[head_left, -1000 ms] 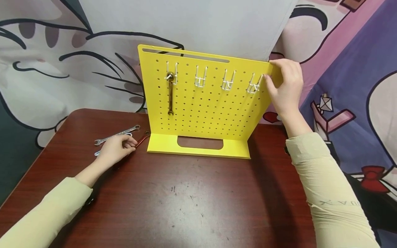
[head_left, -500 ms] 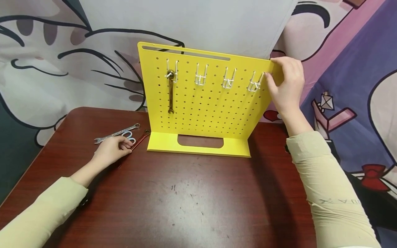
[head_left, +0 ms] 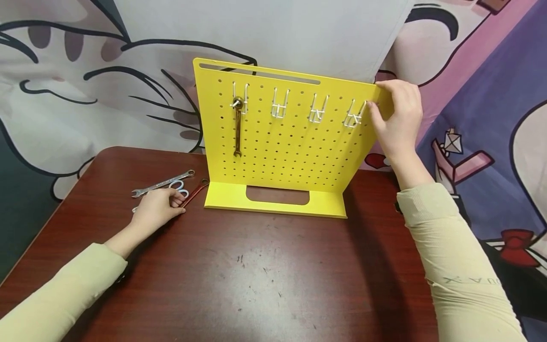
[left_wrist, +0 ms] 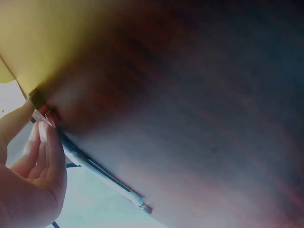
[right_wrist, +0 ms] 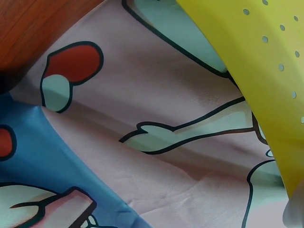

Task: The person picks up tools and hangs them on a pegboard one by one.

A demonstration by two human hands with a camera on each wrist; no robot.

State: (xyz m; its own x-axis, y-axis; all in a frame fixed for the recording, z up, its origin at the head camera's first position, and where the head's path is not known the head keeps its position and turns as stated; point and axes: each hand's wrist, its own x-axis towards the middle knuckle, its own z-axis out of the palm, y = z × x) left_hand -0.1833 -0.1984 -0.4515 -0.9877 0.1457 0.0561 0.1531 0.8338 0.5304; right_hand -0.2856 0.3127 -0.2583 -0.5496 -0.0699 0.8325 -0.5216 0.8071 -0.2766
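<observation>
My right hand grips the upper right edge of a yellow pegboard, thumb on its front face. In the right wrist view only a sliver of that hand shows beside the board. At the left, my left hand pinches a reddish combination wrench on the table; its ring end points toward the board base. In the left wrist view the thumb and fingertips meet around it. Light-blue scissors handles and a silver wrench lie beyond this hand, the scissors partly hidden.
A bronze-coloured wrench hangs from the leftmost white wire hook. Further wire hooks in the same row carry nothing. The pegboard stands on a dark red-brown table, with cartoon-printed fabric behind it.
My left hand shifts slightly left, then back, staying at the reddish wrench; the scissors handles show more than a second ago. The right hand keeps its hold on the pegboard.
</observation>
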